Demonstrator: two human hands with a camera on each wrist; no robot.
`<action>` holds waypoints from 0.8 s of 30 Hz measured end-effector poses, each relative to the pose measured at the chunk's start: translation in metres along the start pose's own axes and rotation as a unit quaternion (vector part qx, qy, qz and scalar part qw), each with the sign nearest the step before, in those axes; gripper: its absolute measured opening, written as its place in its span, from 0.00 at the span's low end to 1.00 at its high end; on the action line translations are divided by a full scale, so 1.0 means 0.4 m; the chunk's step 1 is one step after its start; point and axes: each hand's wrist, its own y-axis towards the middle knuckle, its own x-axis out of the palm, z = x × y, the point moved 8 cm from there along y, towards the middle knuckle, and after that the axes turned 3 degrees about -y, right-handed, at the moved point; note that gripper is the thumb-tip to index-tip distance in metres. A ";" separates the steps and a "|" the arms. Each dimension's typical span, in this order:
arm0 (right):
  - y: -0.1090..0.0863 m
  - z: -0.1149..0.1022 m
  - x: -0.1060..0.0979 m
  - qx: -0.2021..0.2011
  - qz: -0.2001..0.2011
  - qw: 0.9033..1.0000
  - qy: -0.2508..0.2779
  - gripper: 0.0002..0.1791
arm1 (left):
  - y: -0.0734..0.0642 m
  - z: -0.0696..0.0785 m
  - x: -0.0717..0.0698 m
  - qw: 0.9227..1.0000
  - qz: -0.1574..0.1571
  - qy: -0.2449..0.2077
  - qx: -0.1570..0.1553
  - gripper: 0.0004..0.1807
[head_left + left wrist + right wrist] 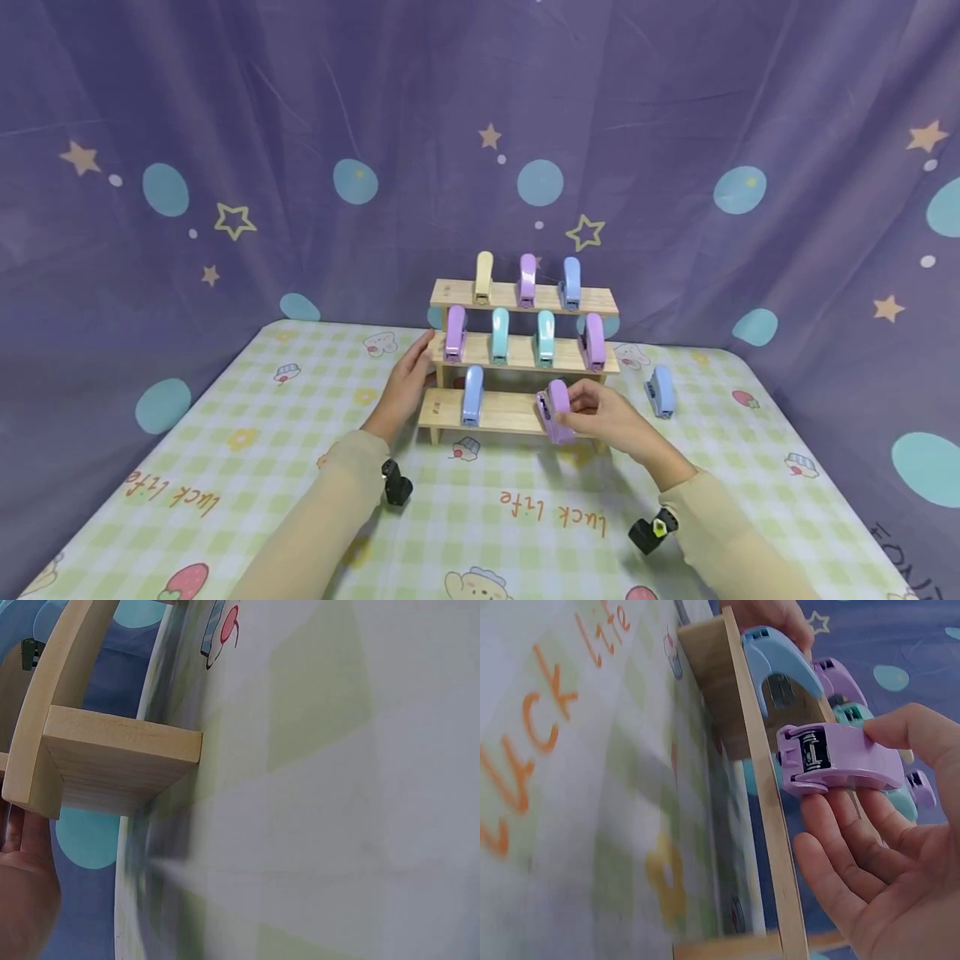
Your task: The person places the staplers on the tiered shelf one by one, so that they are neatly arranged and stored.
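A three-tier wooden display rack (498, 350) stands on the table with small pastel staplers on its steps. My right hand (611, 417) pinches a purple stapler (557, 410) at the right part of the lowest step. In the right wrist view the thumb lies on top of this stapler (847, 757) and fingers sit beneath it, its front end close to the board's edge. A blue stapler (472, 396) stands upright on the left of that step. My left hand (405, 387) grips the rack's left end, its fingers partly hidden behind the wood.
On the middle step stand two purple and two teal staplers (499, 336). The top step bears a yellow stapler (483, 277), a purple one and a blue one. Another blue stapler (662, 391) is on the checked tablecloth (285, 467), right of the rack. A purple curtain (450, 100) hangs behind.
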 end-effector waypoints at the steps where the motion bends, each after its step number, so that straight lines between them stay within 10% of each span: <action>1: 0.005 -0.002 0.008 0.000 0.004 1.000 0.001 0.17 | 0.000 0.000 0.000 1.000 0.000 -0.001 0.000 0.27; 24: 0.083 -0.021 0.103 0.038 0.064 0.997 0.002 0.18 | 0.000 0.002 0.001 1.000 -0.011 -0.002 0.000 0.27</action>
